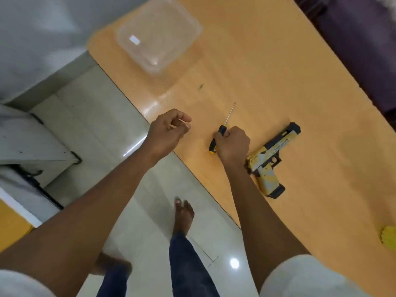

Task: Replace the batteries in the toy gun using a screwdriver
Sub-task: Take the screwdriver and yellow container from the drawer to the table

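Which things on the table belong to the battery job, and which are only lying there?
For the job:
- screwdriver, gripped by the right hand
- toy gun, lying on the table, untouched

Only lying there:
- clear plastic container
- yellow object at the right edge, cut off

clear plastic container (159, 34) | orange table (278, 82) | tiled floor (92, 116)

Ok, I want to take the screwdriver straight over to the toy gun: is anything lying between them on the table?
Nothing visible does. The right hand grips the screwdriver just left of the toy gun, and only bare table shows between them. The clear container sits far off at the table's far end.
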